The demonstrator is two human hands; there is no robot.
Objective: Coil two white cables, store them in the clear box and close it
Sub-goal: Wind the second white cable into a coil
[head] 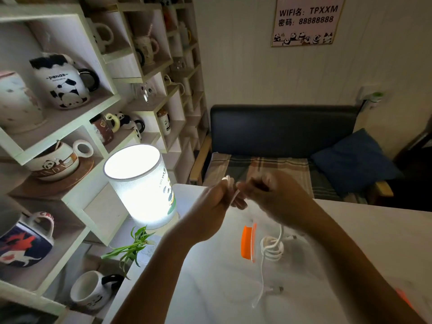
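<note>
White thin cable [230,183] pinched by curled fingers of left hand [216,202], right hand [278,195].

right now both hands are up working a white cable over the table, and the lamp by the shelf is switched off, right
Not quite: the lamp by the shelf is switched on, glowing brightly in the head view. The rest holds: the left hand and right hand are raised over the table, working a white cable.
</note>
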